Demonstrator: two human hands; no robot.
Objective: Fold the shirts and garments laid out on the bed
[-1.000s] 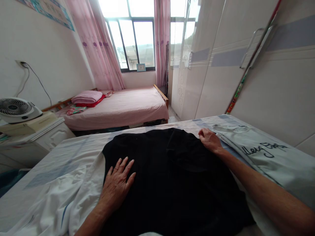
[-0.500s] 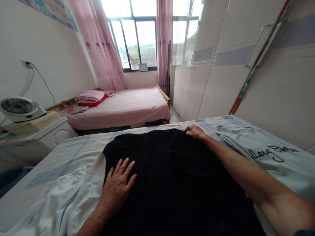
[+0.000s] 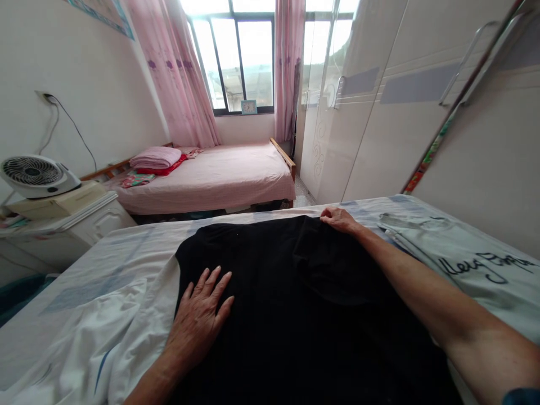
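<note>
A black garment (image 3: 295, 292) lies spread flat on the bed's white and blue sheet (image 3: 105, 270). My left hand (image 3: 200, 318) rests flat on its near left part, fingers apart, holding nothing. My right hand (image 3: 337, 219) reaches across to the garment's far right corner and lies on the edge there with its fingers curled down; whether it pinches the cloth does not show. A pale folded shirt with black handwriting (image 3: 472, 259) lies to the right of my right arm.
A white bedside cabinet (image 3: 90, 222) at the left carries a small fan (image 3: 36, 175). Beyond stands a second bed with a pink cover (image 3: 219, 177) and folded bedding (image 3: 154, 158). A white wardrobe (image 3: 422, 129) runs along the right. A window with pink curtains (image 3: 177, 79) is at the back.
My right hand has slid from the garment's right edge up and left to its far corner. My left hand has stayed in place. The camera has tilted down a little.
</note>
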